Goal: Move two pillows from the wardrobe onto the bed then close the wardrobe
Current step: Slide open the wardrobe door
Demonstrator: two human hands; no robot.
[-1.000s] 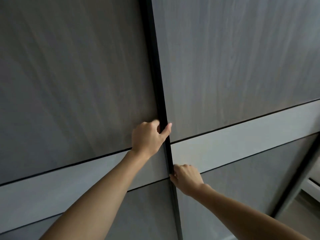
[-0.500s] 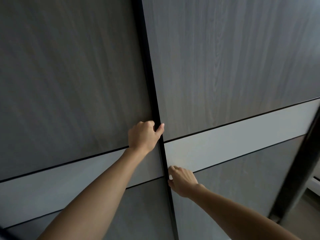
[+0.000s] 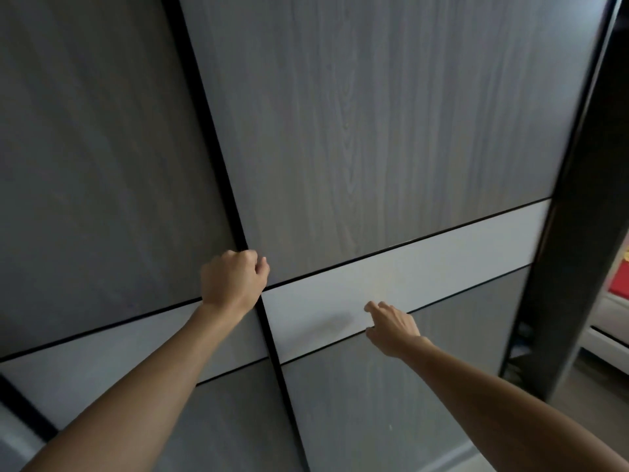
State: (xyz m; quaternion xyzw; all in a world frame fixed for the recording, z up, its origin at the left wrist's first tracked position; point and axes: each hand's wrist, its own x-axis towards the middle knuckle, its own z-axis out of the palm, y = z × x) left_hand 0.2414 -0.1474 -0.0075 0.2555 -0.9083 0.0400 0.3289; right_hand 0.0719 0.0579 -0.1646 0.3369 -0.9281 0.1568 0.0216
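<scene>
Two grey wood-grain sliding wardrobe doors fill the view, each crossed by a white band. The left door (image 3: 102,165) and the right door (image 3: 374,131) meet at a black vertical edge strip (image 3: 218,158). My left hand (image 3: 231,284) is curled around that strip where the band starts. My right hand (image 3: 391,327) is off the strip, fingers apart, over the lower edge of the right door's white band (image 3: 442,274). I cannot tell whether it touches the door. No pillow and no bed is in view.
Past the right door's far edge is a dark gap (image 3: 578,250) with dim shelves low down. Further right stand a red object (image 3: 620,284) and white furniture (image 3: 609,342). Light floor (image 3: 578,403) shows at the lower right.
My right hand has let go of the black strip and moved right along the white band, opening. The dark gap at the right has widened. My left hand keeps its grip.
</scene>
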